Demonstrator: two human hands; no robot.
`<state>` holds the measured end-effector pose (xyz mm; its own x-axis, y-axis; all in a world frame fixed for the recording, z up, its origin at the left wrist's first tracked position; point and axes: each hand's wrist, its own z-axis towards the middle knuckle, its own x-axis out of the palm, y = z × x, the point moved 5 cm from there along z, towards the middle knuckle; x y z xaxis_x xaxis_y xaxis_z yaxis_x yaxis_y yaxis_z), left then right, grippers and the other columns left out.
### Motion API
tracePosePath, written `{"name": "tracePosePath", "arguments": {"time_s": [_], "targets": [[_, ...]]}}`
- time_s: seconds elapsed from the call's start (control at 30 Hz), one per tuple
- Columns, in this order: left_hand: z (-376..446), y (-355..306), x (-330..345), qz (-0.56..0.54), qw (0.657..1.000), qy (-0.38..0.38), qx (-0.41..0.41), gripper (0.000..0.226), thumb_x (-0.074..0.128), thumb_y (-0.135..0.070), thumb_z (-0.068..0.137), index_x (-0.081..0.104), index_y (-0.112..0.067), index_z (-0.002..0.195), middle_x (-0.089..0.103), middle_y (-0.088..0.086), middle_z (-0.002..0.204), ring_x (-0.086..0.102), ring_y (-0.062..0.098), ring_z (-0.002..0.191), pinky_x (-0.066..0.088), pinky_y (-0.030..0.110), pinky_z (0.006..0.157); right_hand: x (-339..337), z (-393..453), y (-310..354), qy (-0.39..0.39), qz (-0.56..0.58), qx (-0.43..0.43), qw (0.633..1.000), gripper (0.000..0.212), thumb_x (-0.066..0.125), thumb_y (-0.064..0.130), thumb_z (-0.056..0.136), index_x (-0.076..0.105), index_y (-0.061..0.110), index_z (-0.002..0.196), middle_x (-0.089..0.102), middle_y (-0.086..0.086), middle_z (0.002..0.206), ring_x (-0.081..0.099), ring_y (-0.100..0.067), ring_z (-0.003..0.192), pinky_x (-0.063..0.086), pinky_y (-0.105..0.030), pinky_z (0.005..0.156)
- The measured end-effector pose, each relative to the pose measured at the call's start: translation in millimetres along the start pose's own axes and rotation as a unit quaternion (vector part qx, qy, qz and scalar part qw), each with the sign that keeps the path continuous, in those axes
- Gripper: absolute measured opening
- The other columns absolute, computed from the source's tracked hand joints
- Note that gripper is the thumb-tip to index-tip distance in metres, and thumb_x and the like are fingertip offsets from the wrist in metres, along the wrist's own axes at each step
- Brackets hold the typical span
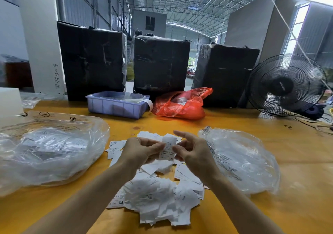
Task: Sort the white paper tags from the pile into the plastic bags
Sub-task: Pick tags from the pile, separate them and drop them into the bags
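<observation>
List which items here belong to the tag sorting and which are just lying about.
Part of the job:
- held tag, pinched by left hand and right hand
- tag pile
- left plastic bag, tags inside
- right plastic bag

Lying about:
- purple bin
- red bag
- black wrapped boxes
- fan
</observation>
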<state>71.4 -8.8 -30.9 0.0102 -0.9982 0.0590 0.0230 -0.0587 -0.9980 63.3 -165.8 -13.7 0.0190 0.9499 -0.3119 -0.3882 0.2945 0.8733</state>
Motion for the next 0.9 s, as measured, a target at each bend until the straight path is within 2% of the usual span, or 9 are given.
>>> {"name": "tracePosePath", "arguments": {"time_s": [0.13,0.23,0.27,0.37,0.5,0.63,0.7,0.83,0.9], "targets": [[0.5,-0.2,-2.8,0.004,0.999,0.022,-0.03,0.019,0.075,-0.02,0.07,0.071,-0.004,0.08,0.074,0.011,0.071,0.07,0.013,0.059,0.05,0.016,0.048,-2.9,2.7,0.4,0.008,-0.032,-0.02,0.999,0.038,0.064,0.004,0.087,0.061,0.012,0.124,0.065,-0.002,0.076,0.06,-0.01,0.062,0.053,-0.021,0.062],[-0.1,0.7,-2.0,0.019,0.999,0.031,-0.034,0.031,0.075,-0.03,0.058,0.07,-0.006,0.077,0.074,0.012,0.074,0.069,0.012,0.061,0.05,0.019,0.054,-1.6,2.7,2.5,0.042,-0.018,-0.022,0.999,0.055,0.066,0.009,0.086,0.044,0.025,0.133,0.061,0.002,0.081,0.063,-0.008,0.069,0.057,-0.025,0.068],[-0.5,1.3,-1.3,0.024,0.998,0.035,-0.035,0.03,0.075,-0.03,0.057,0.07,-0.006,0.075,0.074,0.012,0.074,0.068,0.012,0.062,0.05,0.02,0.056,-1.3,2.2,3.0,0.051,-0.017,-0.021,0.998,0.054,0.066,0.009,0.086,0.045,0.024,0.133,0.062,0.002,0.084,0.064,-0.009,0.072,0.058,-0.025,0.07],[0.3,3.3,-0.2,0.027,0.998,0.033,-0.036,0.019,0.075,-0.024,0.069,0.069,-0.006,0.072,0.073,0.009,0.069,0.066,0.008,0.057,0.049,0.019,0.054,-2.8,1.4,5.1,0.049,-0.044,-0.025,0.998,0.035,0.069,0.009,0.084,0.064,0.01,0.118,0.067,0.002,0.09,0.064,-0.01,0.074,0.058,-0.025,0.069],[2.8,4.8,-1.6,-0.014,0.999,0.0,-0.047,0.015,0.074,-0.016,0.077,0.065,-0.007,0.069,0.07,0.004,0.062,0.063,0.007,0.051,0.047,0.018,0.049,-1.5,0.8,5.3,0.047,-0.068,-0.043,0.996,0.021,0.07,0.01,0.083,0.072,0.005,0.104,0.07,0.001,0.087,0.062,-0.009,0.065,0.056,-0.029,0.064],[3.8,8.7,-0.7,-0.07,0.995,-0.021,-0.066,0.014,0.075,-0.016,0.075,0.064,-0.008,0.071,0.069,0.002,0.059,0.062,0.011,0.056,0.044,0.023,0.056,4.2,-1.2,4.7,0.041,-0.158,-0.09,0.982,0.036,0.071,0.019,0.083,0.066,0.009,0.117,0.071,-0.002,0.1,0.065,-0.019,0.074,0.056,-0.032,0.07],[4.5,9.9,-0.1,-0.089,0.994,-0.028,-0.063,0.013,0.076,-0.015,0.074,0.065,-0.007,0.072,0.068,0.002,0.058,0.063,0.01,0.056,0.045,0.022,0.058,3.9,-1.2,3.2,0.03,-0.141,-0.093,0.985,0.044,0.072,0.017,0.082,0.06,0.013,0.125,0.068,0.002,0.099,0.066,-0.019,0.073,0.057,-0.034,0.07],[2.9,8.2,0.7,-0.081,0.995,-0.041,-0.045,0.016,0.076,-0.016,0.074,0.064,-0.009,0.067,0.068,0.002,0.058,0.062,0.012,0.057,0.047,0.018,0.047,3.2,1.2,2.2,0.019,-0.082,-0.084,0.993,0.023,0.073,0.008,0.08,0.072,0.007,0.103,0.072,-0.004,0.09,0.066,-0.016,0.069,0.058,-0.034,0.068],[1.3,5.7,1.5,-0.063,0.997,-0.034,-0.04,0.016,0.076,-0.019,0.075,0.064,-0.01,0.067,0.068,0.002,0.06,0.062,0.014,0.06,0.046,0.019,0.047,4.3,1.9,1.1,0.017,-0.05,-0.067,0.996,0.013,0.073,0.006,0.08,0.073,0.005,0.093,0.072,-0.006,0.083,0.065,-0.015,0.067,0.058,-0.034,0.067]]}}
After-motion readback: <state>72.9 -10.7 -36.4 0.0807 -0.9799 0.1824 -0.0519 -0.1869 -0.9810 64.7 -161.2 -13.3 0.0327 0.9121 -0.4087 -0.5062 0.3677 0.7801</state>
